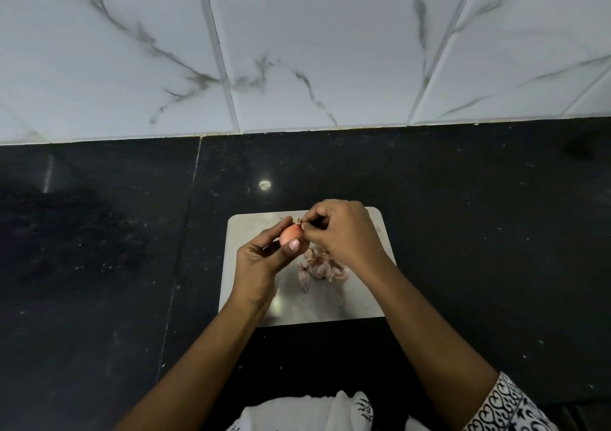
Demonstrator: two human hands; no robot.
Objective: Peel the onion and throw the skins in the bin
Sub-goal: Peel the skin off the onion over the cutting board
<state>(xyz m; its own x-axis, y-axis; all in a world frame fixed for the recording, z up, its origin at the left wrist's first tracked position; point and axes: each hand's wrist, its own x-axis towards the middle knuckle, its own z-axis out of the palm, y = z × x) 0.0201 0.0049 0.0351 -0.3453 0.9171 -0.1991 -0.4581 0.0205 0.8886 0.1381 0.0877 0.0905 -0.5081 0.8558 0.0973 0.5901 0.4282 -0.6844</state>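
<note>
The left hand (pixel 261 265) is cradling a small pink onion (pixel 288 234) above the board, fingers behind it and thumb pressing its front. The right hand (pixel 340 232) is pinching the dry tip at the onion's top with curled fingertips. Peeled skins (pixel 319 269) are lying in a heap on the grey chopping board (pixel 330 310), which is sitting on the black countertop (pixel 99 265) near the marbled wall tiles (pixel 297 50).

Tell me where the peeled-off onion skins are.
In the head view, the pale pink onion skins lie mid-board on the grey rectangular cutting board, just below the right hand.
</note>
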